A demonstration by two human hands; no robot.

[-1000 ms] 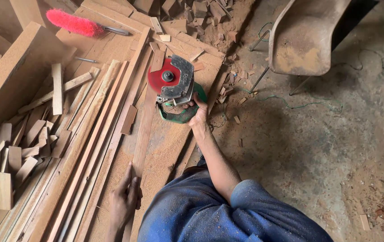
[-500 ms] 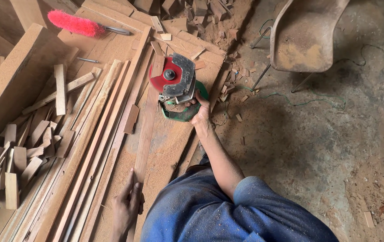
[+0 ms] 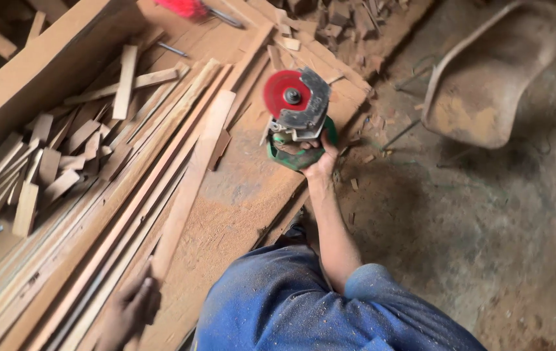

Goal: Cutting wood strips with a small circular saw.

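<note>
Right hand (image 3: 320, 156): I am gripping the green circular saw (image 3: 297, 120), ahead-right.
Left hand (image 3: 132, 309): pressing flat, ungrasping, on the near end of a long strip (image 3: 190, 188).
Strip axis: running away from me toward the saw.

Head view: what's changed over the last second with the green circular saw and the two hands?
The green circular saw with the red blade has been tipped up, so the blade disc now faces the camera more fully. The right hand keeps its grip on the saw's body. The left hand stays resting on the long wooden strips. The rusty wheelbarrow and the offcuts have not moved.
</note>
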